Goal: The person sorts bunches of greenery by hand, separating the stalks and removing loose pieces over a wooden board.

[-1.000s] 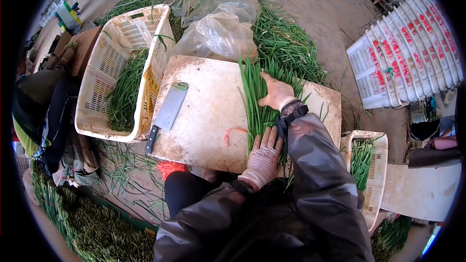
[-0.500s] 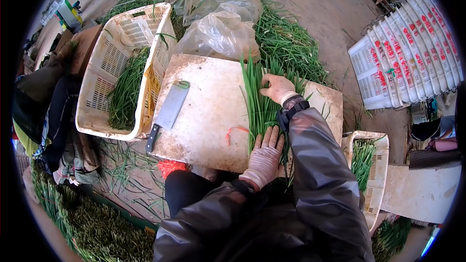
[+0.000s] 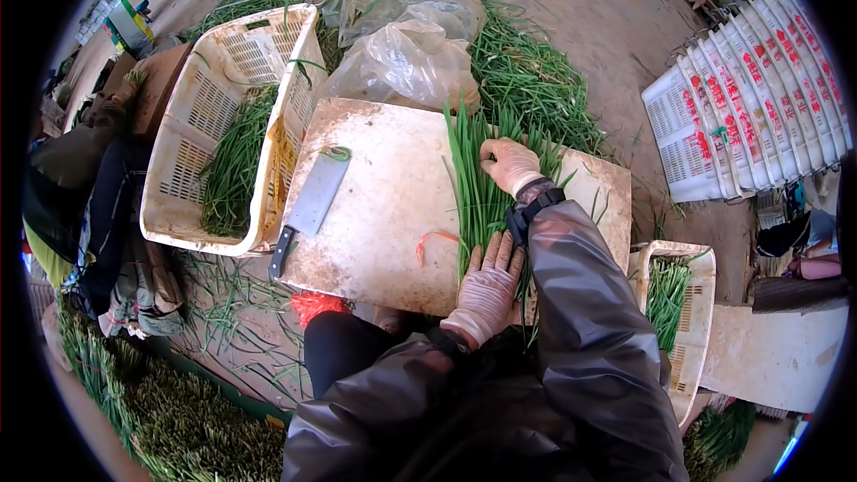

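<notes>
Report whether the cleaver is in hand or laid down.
Laid down: the cleaver lies with its blade flat on the board, while the left hand and right hand are at the long greens.

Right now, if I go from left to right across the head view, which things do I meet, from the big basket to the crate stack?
Big basket → cleaver → red string → greens on the board → crate stack.
</notes>
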`<state>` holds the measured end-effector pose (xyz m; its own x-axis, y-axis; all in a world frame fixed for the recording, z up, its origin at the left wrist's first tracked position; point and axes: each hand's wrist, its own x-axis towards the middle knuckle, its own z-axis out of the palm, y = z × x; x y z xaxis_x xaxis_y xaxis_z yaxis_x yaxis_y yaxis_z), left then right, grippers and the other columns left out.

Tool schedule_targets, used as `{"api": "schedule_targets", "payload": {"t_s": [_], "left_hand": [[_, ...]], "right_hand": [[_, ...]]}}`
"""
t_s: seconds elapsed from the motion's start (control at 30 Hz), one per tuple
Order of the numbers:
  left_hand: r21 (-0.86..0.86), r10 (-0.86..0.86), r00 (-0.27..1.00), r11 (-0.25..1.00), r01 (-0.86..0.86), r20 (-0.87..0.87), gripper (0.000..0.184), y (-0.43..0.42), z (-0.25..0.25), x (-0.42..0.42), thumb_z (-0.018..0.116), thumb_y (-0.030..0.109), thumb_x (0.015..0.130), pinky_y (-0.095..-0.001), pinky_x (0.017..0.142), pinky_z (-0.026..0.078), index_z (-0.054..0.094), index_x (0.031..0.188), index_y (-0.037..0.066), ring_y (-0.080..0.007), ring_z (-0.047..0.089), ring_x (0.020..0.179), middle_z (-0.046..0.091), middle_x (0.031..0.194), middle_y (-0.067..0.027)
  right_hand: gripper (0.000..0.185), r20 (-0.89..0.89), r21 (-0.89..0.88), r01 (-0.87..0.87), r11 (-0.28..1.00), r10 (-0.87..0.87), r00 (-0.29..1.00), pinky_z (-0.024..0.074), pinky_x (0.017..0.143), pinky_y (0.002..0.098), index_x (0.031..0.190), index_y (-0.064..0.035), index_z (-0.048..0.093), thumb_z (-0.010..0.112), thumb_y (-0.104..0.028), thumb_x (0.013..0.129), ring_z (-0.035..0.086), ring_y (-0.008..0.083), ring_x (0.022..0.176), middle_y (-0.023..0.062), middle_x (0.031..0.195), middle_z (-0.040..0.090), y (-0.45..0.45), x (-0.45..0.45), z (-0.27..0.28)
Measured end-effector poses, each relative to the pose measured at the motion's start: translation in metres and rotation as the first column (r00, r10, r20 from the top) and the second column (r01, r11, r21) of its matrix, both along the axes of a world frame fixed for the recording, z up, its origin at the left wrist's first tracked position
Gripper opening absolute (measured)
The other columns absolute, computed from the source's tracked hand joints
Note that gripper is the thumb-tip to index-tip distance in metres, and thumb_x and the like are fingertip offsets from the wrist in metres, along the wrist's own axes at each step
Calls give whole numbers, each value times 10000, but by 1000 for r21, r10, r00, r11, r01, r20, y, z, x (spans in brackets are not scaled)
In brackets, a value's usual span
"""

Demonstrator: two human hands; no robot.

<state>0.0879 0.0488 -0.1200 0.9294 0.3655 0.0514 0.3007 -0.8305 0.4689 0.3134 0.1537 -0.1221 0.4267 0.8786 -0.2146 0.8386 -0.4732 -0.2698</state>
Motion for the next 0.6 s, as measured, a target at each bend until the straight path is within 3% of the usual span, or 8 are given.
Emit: {"api": "schedule_targets", "payload": {"t_s": [0.1, 0.2, 0.3, 0.33, 0.47, 0.57, 0.6], "left_hand": [[-16, 5, 1000, 1000, -5, -1, 897, 0, 2, 1, 719, 456, 841, -588, 1233, 265, 436, 1536, -36, -439, 320, 1535, 369, 1621, -286], [17, -6, 997, 1000, 8, -79, 922, 0, 7, 1, 763, 441, 802, -621, 1229, 248, 444, 1537, -15, -427, 305, 1545, 351, 1638, -270], [19, 11, 997, 1000, -10, -78, 960, -1, 10, 2, 795, 437, 766, -664, 1219, 226, 439, 1544, 1, -415, 292, 1552, 329, 1655, -256], [25, 17, 996, 1000, -15, -84, 968, -1, 11, 2, 798, 441, 765, -675, 1216, 219, 434, 1546, 2, -414, 292, 1552, 326, 1657, -254], [11, 40, 995, 999, -40, -88, 985, -3, 23, 1, 810, 464, 762, -708, 1203, 202, 427, 1548, 11, -410, 295, 1549, 320, 1662, -249], [-1, 55, 995, 998, -56, -89, 974, -3, 27, 1, 814, 484, 764, -724, 1193, 199, 439, 1539, 28, -408, 297, 1548, 322, 1660, -247], [-1, 61, 994, 998, -62, -91, 968, -3, 27, 1, 814, 491, 765, -729, 1189, 199, 445, 1535, 34, -407, 297, 1548, 323, 1659, -246]], "right_hand": [[153, 27, 24, -4, 1000, 4, 1000, 528, 931, 470, 1012, -153, 716, 740, -267, 912, 676, 335, 1085, 103, 1180, 673, -3, -4, 0], [117, -5, 174, -74, 982, 76, 997, 528, 921, 489, 963, -144, 717, 751, -232, 894, 663, 338, 1101, 90, 1203, 656, -10, -4, 5], [83, 123, 213, -145, 966, 120, 985, 531, 910, 493, 922, -141, 718, 757, -197, 875, 656, 350, 1103, 80, 1221, 644, -17, -11, 23], [80, 127, 180, -138, 974, 116, 985, 497, 976, 522, 916, -160, 720, 765, -185, 855, 635, 340, 1151, 56, 1239, 637, -18, -15, 33], [108, 451, 322, -312, 894, 145, 881, 391, 1048, 586, 908, -173, 719, 778, -178, 818, 572, 289, 1237, 12, 1200, 643, -31, -33, 64], [146, 394, 386, -348, 855, 189, 900, 414, 1043, 506, 915, -127, 703, 792, -157, 804, 604, 274, 1193, 21, 1154, 662, -37, -45, 96], [94, 344, 439, -350, 828, 205, 916, 470, 980, 453, 922, -99, 694, 761, -125, 862, 654, 280, 1125, 35, 1083, 690, -39, -48, 106]]}}
